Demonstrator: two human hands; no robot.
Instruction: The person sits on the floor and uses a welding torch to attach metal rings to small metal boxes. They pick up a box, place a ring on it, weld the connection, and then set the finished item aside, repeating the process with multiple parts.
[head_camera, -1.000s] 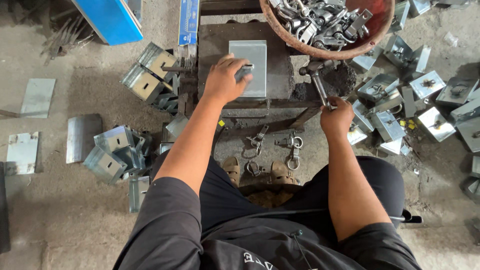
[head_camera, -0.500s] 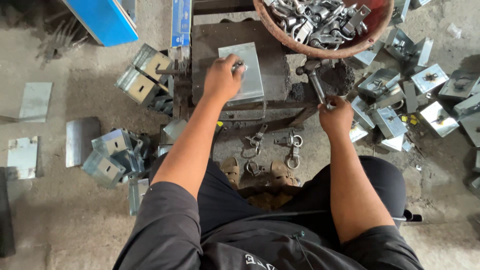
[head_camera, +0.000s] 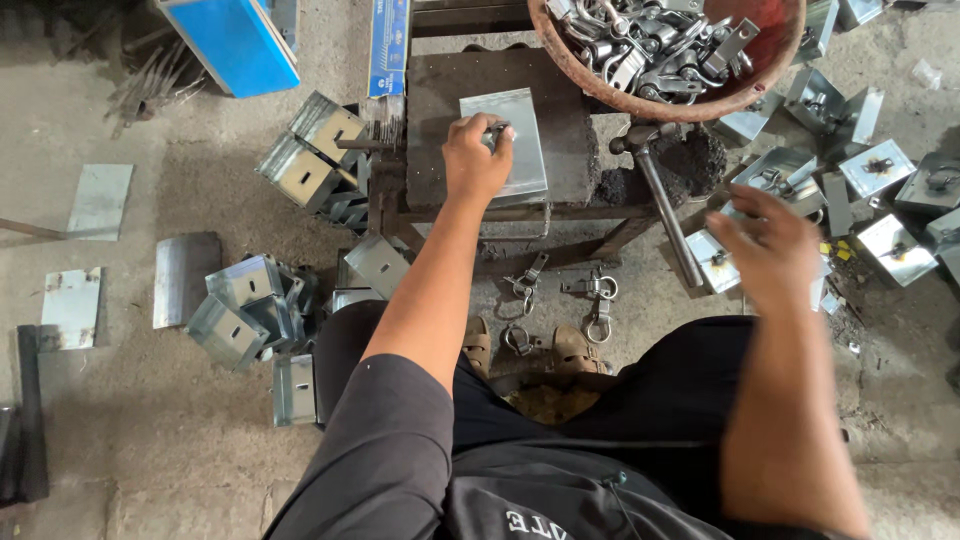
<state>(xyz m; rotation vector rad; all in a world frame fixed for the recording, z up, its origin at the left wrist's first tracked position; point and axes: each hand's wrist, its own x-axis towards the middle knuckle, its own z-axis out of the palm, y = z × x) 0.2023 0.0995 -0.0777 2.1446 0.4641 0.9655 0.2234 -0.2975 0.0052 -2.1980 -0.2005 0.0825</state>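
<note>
My left hand (head_camera: 476, 155) rests on a flat grey metal plate (head_camera: 520, 150) lying on a dark worn work block (head_camera: 560, 120), and its fingers pinch a small metal piece against the plate. My right hand (head_camera: 768, 250) hovers with spread fingers, holding nothing, beside the handle of a hammer (head_camera: 660, 195). The hammer leans by itself with its head on the block's right end. A rust-coloured bowl (head_camera: 700, 105) full of metal shackles sits just behind the hammer head.
Folded metal brackets (head_camera: 255, 305) are piled on the floor to the left, and more bracket plates (head_camera: 870, 170) lie to the right. Loose shackles (head_camera: 595, 300) lie by my sandalled feet. A blue box (head_camera: 235, 40) stands at the back left, with flat plates (head_camera: 100, 200) nearby.
My right hand has let go of the hammer handle and moved right and away from it. My left hand stays on the plate with the small piece.
</note>
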